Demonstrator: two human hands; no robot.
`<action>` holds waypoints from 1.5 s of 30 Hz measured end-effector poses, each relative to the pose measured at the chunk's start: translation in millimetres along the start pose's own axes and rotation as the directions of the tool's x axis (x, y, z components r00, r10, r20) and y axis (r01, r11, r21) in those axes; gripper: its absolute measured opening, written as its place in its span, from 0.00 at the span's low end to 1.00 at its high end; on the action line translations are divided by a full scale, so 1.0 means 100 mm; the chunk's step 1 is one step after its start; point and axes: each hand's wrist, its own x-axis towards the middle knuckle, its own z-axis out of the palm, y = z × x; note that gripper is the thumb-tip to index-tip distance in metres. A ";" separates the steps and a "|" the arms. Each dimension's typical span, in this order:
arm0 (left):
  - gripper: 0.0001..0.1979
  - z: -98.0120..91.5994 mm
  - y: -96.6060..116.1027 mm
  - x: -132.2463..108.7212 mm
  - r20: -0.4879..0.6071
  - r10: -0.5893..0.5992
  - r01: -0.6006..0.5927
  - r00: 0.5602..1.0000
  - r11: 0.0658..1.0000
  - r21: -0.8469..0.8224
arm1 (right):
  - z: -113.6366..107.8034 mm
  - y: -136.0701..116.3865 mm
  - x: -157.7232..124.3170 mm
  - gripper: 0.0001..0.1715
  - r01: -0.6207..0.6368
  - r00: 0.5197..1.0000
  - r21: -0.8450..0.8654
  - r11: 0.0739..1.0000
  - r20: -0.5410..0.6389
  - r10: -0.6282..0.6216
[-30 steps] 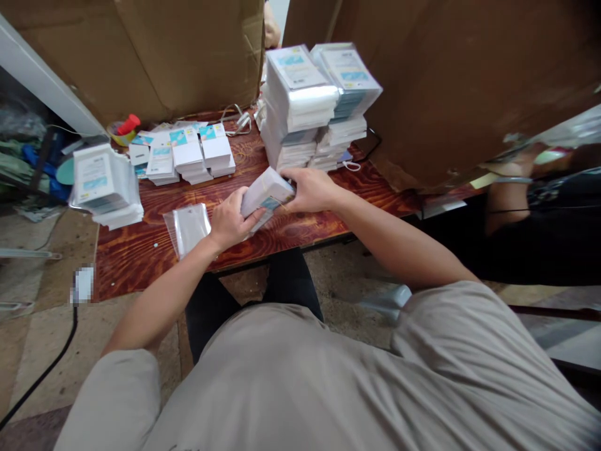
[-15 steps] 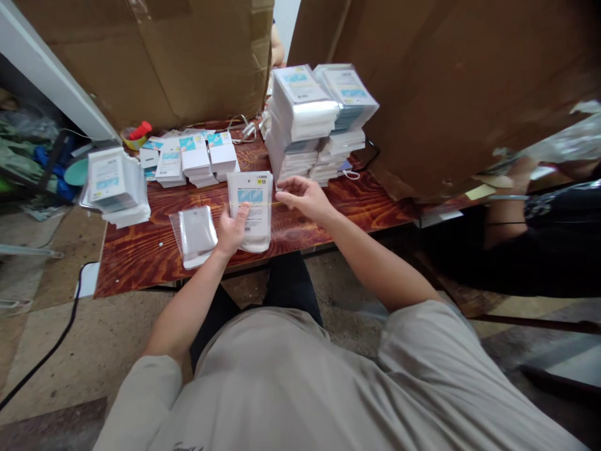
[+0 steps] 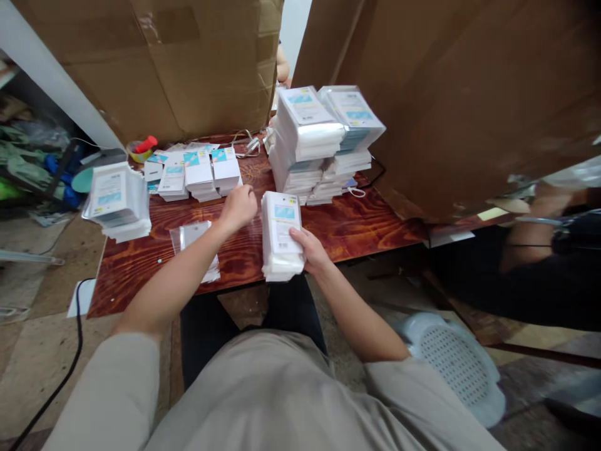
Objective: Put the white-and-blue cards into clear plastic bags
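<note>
My right hand grips the right side of a thick stack of bagged cards, its thumb on top, at the table's front edge. My left hand is curled closed to the left of that stack, apart from it; whatever its fingers hold, if anything, is hidden. Under my left forearm lie clear plastic bags, partly covered. Small piles of white and blue cards stand behind my left hand. Tall piles of bagged cards rise behind the held stack.
Another bagged pile stands at the table's left end, near a tape roll with a red object. Large cardboard walls the back. A person's arm is at the right. A plastic stool stands below right.
The bagged stack has passed from my left hand to my right and moved right. My left hand has let go and closed. The view has shifted, showing the stool.
</note>
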 end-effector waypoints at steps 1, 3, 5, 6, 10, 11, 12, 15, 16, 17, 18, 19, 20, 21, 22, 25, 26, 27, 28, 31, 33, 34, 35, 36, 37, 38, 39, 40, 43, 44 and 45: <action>0.17 0.06 0.04 0.23 0.029 0.011 -0.016 1.000 0.985 0.171 | -0.06 -0.04 -0.05 0.31 -0.017 1.000 -0.004 1.000 -0.009 0.017; 0.19 0.25 0.13 0.68 0.163 0.017 -0.087 0.986 0.897 0.433 | -0.15 -0.10 -0.17 0.31 -0.042 0.999 -0.030 0.999 -0.028 0.041; 0.18 0.41 0.18 1.07 0.194 0.036 -0.127 0.980 0.869 0.479 | -0.23 -0.15 -0.30 0.31 -0.064 0.997 -0.057 0.996 -0.039 0.062; 0.17 0.47 0.17 1.25 0.203 0.048 -0.145 0.978 0.856 0.497 | -0.27 -0.16 -0.36 0.31 -0.073 0.997 -0.066 0.995 -0.041 0.071; 0.14 0.50 -0.02 1.72 0.292 0.068 -0.224 0.954 0.808 0.544 | -0.44 -0.20 -0.59 0.30 -0.086 0.995 -0.074 0.994 -0.057 0.082; 0.13 0.49 -0.08 1.79 0.322 0.077 -0.250 0.944 0.803 0.541 | -0.48 -0.20 -0.62 0.30 -0.090 0.994 -0.069 0.994 -0.063 0.085; 0.13 0.48 -0.14 1.84 0.352 0.087 -0.277 0.932 0.798 0.535 | -0.51 -0.20 -0.63 0.30 -0.094 0.994 -0.062 0.994 -0.070 0.089; 0.12 0.49 -0.25 1.92 0.415 0.110 -0.338 0.903 0.780 0.527 | -0.55 -0.20 -0.60 0.30 -0.099 0.991 -0.034 0.995 -0.089 0.095; 0.11 0.50 -0.27 1.93 0.422 0.111 -0.344 0.900 0.776 0.529 | -0.55 -0.20 -0.56 0.30 -0.098 0.991 -0.027 0.995 -0.093 0.095; 0.11 0.50 -0.28 1.94 0.422 0.110 -0.345 0.900 0.771 0.535 | -0.53 -0.20 -0.52 0.30 -0.097 0.991 -0.022 0.995 -0.096 0.094; 0.11 0.49 -0.27 1.95 0.421 0.110 -0.348 0.900 0.763 0.545 | -0.51 -0.20 -0.47 0.30 -0.097 0.991 -0.017 0.995 -0.096 0.095; 0.11 0.46 -0.25 1.95 0.420 0.108 -0.351 0.901 0.752 0.558 | -0.49 -0.20 -0.43 0.30 -0.098 0.991 -0.011 0.995 -0.093 0.096; 0.11 0.41 -0.22 1.93 0.417 0.110 -0.354 0.902 0.741 0.571 | -0.46 -0.21 -0.38 0.30 -0.100 0.991 -0.005 0.995 -0.089 0.099; 0.12 0.34 -0.19 1.90 0.403 0.120 -0.355 0.907 0.732 0.581 | -0.43 -0.21 -0.34 0.31 -0.102 0.991 0.001 0.995 -0.084 0.101; 0.13 0.24 -0.14 1.84 0.378 0.140 -0.354 0.915 0.727 0.588 | -0.41 -0.20 -0.30 0.31 -0.104 0.991 0.008 0.995 -0.078 0.105; 0.18 -0.17 -0.04 1.44 0.205 0.258 -0.330 0.944 0.740 0.586 | -0.33 -0.19 -0.17 0.30 -0.117 0.991 0.019 0.993 -0.057 0.118; 0.18 -0.33 -0.04 1.25 0.155 0.279 -0.315 0.948 0.739 0.595 | -0.30 -0.19 -0.11 0.30 -0.122 0.991 0.021 0.992 -0.052 0.123; 0.18 -0.48 -0.07 1.04 0.146 0.287 -0.315 0.947 0.730 0.607 | -0.27 -0.18 -0.05 0.29 -0.128 0.991 0.026 0.991 -0.044 0.129; 0.17 -0.61 -0.11 0.82 0.170 0.265 -0.312 0.949 0.716 0.625 | -0.23 -0.18 0.01 0.28 -0.135 0.990 0.032 0.990 -0.035 0.136; 0.15 -0.89 -0.36 0.27 0.294 0.125 -0.298 0.948 0.676 0.674 | -0.07 -0.15 0.24 0.25 -0.138 0.990 0.047 0.989 -0.007 0.138; 0.15 -0.94 -0.51 0.02 0.299 0.036 -0.240 0.954 0.691 0.682 | 0.04 -0.12 0.38 0.23 -0.096 0.995 0.044 0.994 -0.003 0.096; 0.16 -0.92 -0.55 -0.07 0.255 0.008 -0.182 0.967 0.721 0.668 | 0.09 -0.11 0.43 0.23 -0.067 0.998 0.037 0.997 -0.005 0.067; 0.16 -0.88 -0.55 -0.15 0.184 -0.016 -0.105 0.983 0.770 0.629 | 0.13 -0.09 0.48 0.24 -0.041 0.999 0.027 0.999 -0.006 0.041; 0.17 -0.82 -0.53 -0.21 0.099 -0.042 -0.020 0.994 0.835 0.551 | 0.17 -0.08 0.52 0.24 -0.024 1.000 0.014 1.000 -0.006 0.024; 0.18 -0.73 -0.48 -0.26 0.002 -0.077 0.069 0.997 0.906 0.418 | 0.21 -0.07 0.55 0.25 -0.016 1.000 -0.002 1.000 -0.006 0.016; 0.21 -0.62 -0.42 -0.30 -0.046 -0.148 0.154 0.988 0.963 0.220 | 0.24 -0.07 0.59 0.25 -0.016 1.000 -0.022 1.000 -0.003 0.016; 0.23 -0.50 -0.35 -0.33 0.001 -0.227 0.227 0.974 0.974 -0.020 | 0.27 -0.07 0.64 0.25 -0.019 1.000 -0.048 0.999 -0.001 0.019; 0.26 -0.38 -0.29 -0.34 0.146 -0.289 0.319 0.946 0.911 -0.263 | 0.30 -0.08 0.68 0.24 -0.021 1.000 -0.080 0.997 0.001 0.021; 0.22 0.01 -0.16 -0.26 0.439 -0.310 0.536 0.844 0.526 -0.660 | 0.34 -0.15 0.83 0.23 -0.010 1.000 -0.198 0.980 -0.004 0.010; 0.18 0.12 -0.14 -0.19 0.431 -0.322 0.537 0.843 0.461 -0.707 | 0.34 -0.19 0.87 0.24 0.019 1.000 -0.255 0.967 -0.013 -0.023; 0.16 0.22 -0.12 -0.11 0.410 -0.343 0.529 0.845 0.431 -0.731 | 0.33 -0.22 0.88 0.26 0.064 0.997 -0.329 0.942 -0.017 -0.073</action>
